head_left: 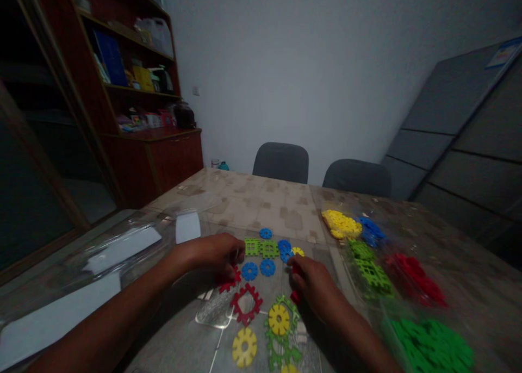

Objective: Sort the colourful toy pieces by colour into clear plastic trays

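Observation:
My left hand (222, 252), its fingers curled, is beside the left edge of two joined green square lattice pieces (260, 248). Whatever it pinches is hidden. A red notched piece (231, 281) shows partly below it. My right hand (313, 279) is closed, with a red piece (294, 296) showing at its fingers, mostly covered. At its fingertips are overlapping blue notched discs (285, 250) and a yellow disc (298, 251). Between the hands lie more blue discs (267, 267). Nearer me are a red open-centred piece (246, 304), a yellow disc (244, 347) and another yellow disc (279, 319) over green pieces (281, 346).
On the right are bags of yellow pieces (341, 224), blue pieces (372, 231), light green pieces (370, 269) and red pieces (416, 279), plus a clear container of green pieces (432, 344). Clear packaging with white sheets (124, 249) lies left. Two chairs (281, 162) stand behind the table.

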`<state>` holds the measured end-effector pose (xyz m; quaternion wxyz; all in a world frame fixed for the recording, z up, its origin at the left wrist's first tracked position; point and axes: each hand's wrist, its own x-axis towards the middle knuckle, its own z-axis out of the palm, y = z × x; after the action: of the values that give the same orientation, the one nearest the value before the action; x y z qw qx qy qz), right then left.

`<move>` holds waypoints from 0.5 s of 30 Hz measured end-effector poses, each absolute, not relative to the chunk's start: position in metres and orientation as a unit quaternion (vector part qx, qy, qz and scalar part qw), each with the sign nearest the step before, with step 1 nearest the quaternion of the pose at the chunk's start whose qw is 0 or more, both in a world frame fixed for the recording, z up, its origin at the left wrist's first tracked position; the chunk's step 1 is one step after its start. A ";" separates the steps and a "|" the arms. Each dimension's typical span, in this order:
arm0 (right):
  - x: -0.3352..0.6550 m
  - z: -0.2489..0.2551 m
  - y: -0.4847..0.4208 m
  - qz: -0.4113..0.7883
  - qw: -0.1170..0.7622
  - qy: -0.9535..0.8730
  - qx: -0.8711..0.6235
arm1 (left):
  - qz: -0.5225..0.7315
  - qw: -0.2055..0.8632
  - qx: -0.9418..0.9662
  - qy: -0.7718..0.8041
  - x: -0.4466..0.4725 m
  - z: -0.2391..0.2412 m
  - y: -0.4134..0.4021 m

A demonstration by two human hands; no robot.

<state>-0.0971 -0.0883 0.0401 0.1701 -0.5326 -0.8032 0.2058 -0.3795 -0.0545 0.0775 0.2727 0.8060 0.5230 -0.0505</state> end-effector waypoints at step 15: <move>-0.091 0.023 -0.118 0.259 0.225 -0.799 -0.494 | -0.110 0.205 0.862 0.450 -0.334 0.076 -0.096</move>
<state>-0.0913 -0.1178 0.0227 0.2250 -0.4936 -0.7990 0.2594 -0.3340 -0.0963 0.0764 0.2050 0.8620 0.4504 -0.1099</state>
